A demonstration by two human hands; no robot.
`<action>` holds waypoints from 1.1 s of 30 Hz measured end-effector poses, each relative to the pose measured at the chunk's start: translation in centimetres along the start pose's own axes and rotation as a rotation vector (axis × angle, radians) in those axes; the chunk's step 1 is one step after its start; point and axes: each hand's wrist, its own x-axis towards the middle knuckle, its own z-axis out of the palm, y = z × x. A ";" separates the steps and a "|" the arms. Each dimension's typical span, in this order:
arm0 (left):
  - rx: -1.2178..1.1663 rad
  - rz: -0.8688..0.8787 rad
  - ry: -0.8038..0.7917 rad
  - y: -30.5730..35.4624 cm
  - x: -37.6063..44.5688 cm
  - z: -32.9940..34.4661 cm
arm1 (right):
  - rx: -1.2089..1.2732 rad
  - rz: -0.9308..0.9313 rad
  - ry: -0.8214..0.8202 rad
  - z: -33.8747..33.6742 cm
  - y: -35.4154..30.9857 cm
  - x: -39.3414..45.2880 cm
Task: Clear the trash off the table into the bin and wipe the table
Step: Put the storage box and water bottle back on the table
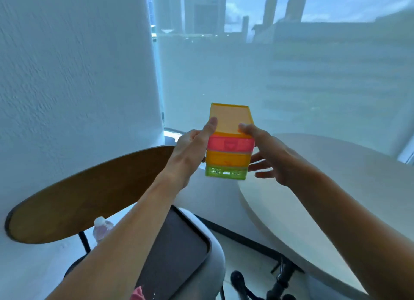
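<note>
I hold a small stack of coloured plastic drawers (pixel 229 142) in the air, with an orange top, then a pink, an orange and a green drawer. My left hand (pixel 190 151) grips its left side, thumb on the orange top. My right hand (pixel 268 156) holds its right side, thumb on the top edge and fingers spread behind and below. The round white table (pixel 336 187) lies below and to the right. No bin or cloth is in view.
A chair with a curved wooden back (pixel 78 198) and dark seat (pixel 177 250) stands at the lower left. A clear plastic bottle (pixel 102 229) stands on the floor beside it. A white wall (pixel 67 75) is at left, a frosted window (pixel 291 86) ahead. The table's black base (pixel 282 279) is at the bottom.
</note>
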 end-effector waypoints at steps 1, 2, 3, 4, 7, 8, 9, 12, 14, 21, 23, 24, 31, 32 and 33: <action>0.005 0.004 -0.037 0.5 0.9 1.7 | 0.000 0.007 0.027 -1.7 0.2 0.3; 0.017 0.008 -0.068 0.9 1.7 3.2 | 0.000 0.014 0.053 -3.3 0.5 0.6; 0.030 0.017 -0.100 1.3 2.6 5.0 | -0.001 0.021 0.086 -5.1 0.8 0.8; 0.038 0.027 -0.130 1.8 3.3 6.7 | -0.002 0.031 0.116 -6.7 1.0 1.1; 0.041 0.022 -0.235 2.8 5.7 11.8 | 0.006 0.074 0.200 -11.5 2.2 2.0; 0.044 0.008 -0.267 3.0 6.3 13.3 | 0.011 0.088 0.218 -13.0 2.7 2.4; 0.051 -0.006 -0.296 3.0 7.1 14.8 | 0.015 0.103 0.234 -14.3 3.3 2.7; 0.065 -0.045 -0.362 2.9 9.2 18.5 | 0.032 0.144 0.271 -17.7 4.8 3.9; 0.059 -0.068 -0.390 2.8 10.3 20.5 | 0.046 0.166 0.287 -19.4 5.7 4.7; 0.065 -0.079 -0.414 2.5 14.3 24.4 | 0.069 0.197 0.316 -22.8 7.4 7.7; 0.104 -0.063 -0.385 2.3 15.5 25.1 | 0.080 0.206 0.329 -23.3 7.4 8.6; 0.132 -0.055 -0.371 2.2 16.1 25.5 | 0.081 0.212 0.336 -23.4 7.4 9.0; 0.232 -0.036 -0.360 1.1 20.5 27.0 | 0.071 0.234 0.356 -24.3 7.3 11.2; 0.231 -0.038 -0.369 1.1 20.9 27.1 | 0.075 0.235 0.358 -24.5 7.3 11.4; 0.232 -0.037 -0.378 1.1 21.4 27.3 | 0.078 0.236 0.361 -24.7 7.3 11.7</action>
